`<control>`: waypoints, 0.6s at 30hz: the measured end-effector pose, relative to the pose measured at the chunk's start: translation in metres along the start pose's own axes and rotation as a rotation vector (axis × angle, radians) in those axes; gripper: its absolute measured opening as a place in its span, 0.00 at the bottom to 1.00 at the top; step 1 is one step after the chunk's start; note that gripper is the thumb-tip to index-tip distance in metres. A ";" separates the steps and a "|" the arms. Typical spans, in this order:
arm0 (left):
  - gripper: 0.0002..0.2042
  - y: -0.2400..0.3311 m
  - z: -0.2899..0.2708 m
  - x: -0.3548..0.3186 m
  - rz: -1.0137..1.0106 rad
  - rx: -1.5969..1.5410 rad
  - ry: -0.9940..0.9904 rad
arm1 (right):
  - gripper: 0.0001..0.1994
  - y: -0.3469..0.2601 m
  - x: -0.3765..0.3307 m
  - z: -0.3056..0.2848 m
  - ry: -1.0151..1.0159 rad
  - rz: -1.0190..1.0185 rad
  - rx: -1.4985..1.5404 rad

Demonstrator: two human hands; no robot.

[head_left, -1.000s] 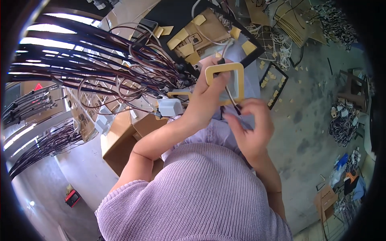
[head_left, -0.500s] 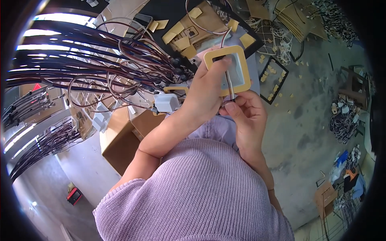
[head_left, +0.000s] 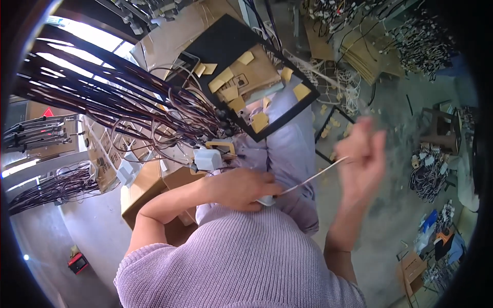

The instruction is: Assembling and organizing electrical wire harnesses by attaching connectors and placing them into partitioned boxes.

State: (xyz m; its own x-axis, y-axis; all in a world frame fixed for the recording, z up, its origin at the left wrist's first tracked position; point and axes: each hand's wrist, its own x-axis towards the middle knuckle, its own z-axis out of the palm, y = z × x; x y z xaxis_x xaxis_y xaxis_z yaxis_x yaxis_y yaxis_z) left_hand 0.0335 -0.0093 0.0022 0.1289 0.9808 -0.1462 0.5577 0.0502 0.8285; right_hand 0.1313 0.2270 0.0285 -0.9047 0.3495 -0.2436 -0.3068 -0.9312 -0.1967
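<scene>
My left hand (head_left: 244,189) is closed close to my waist, over a pale, light-blue piece (head_left: 266,200) that is mostly hidden under the fingers. From there a thin whitish cable (head_left: 318,176) runs taut, up and to the right. Its other end is in my right hand (head_left: 360,156), which is smeared by motion, with the fingers closed round the cable. Across my thighs, beyond the left hand, lies a black frame (head_left: 285,117) with a brown cardboard piece (head_left: 262,77) and several yellow paper scraps (head_left: 259,122) in it.
A thick bundle of dark cables (head_left: 118,97) reaches in from the left, with a white plug-like block (head_left: 208,159) near its end. Below that stands an open cardboard box (head_left: 141,190). Tangled white cords (head_left: 334,84) and a second black frame (head_left: 328,132) lie at the right.
The yellow-rimmed panel with a clear middle has gone from in front of me. My left hand has dropped toward my waist; my right hand has swung right and up, drawing the cable taut.
</scene>
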 end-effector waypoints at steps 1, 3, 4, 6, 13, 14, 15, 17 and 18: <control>0.25 -0.008 0.000 0.001 -0.065 -0.117 -0.090 | 0.17 -0.027 0.004 0.001 -0.090 -0.218 -0.143; 0.27 -0.019 -0.005 0.003 0.039 -0.227 0.068 | 0.13 -0.051 0.003 0.014 -0.170 -0.568 -0.450; 0.28 -0.023 -0.009 0.006 0.141 -0.348 0.219 | 0.12 -0.054 -0.005 0.019 -0.156 -0.707 -0.620; 0.39 -0.015 -0.020 0.015 0.092 -0.567 0.395 | 0.11 -0.040 -0.028 0.022 -0.023 -0.656 -0.883; 0.26 0.031 -0.040 0.053 0.339 -0.737 0.511 | 0.11 0.018 -0.074 0.063 -1.007 0.222 -1.632; 0.13 0.034 -0.041 0.040 0.224 -0.584 0.426 | 0.15 0.016 -0.074 0.070 -1.090 0.170 -1.602; 0.11 0.046 -0.037 0.015 0.063 -0.669 0.411 | 0.15 0.018 -0.069 0.070 -1.100 0.166 -1.603; 0.09 0.036 -0.003 -0.028 0.699 -1.314 0.333 | 0.21 0.026 -0.050 0.077 -0.507 -0.337 -1.375; 0.09 0.043 0.008 -0.055 0.699 -1.318 0.309 | 0.20 0.017 -0.010 0.088 -0.393 -0.098 -1.275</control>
State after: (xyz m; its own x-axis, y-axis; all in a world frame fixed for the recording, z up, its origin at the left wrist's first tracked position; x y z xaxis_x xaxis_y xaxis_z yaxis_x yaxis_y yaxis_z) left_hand 0.0563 -0.0625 0.0415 -0.2161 0.8694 0.4443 -0.6681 -0.4635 0.5821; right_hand 0.1091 0.1988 0.1117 -0.9856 0.1551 0.0676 -0.0811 -0.0823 -0.9933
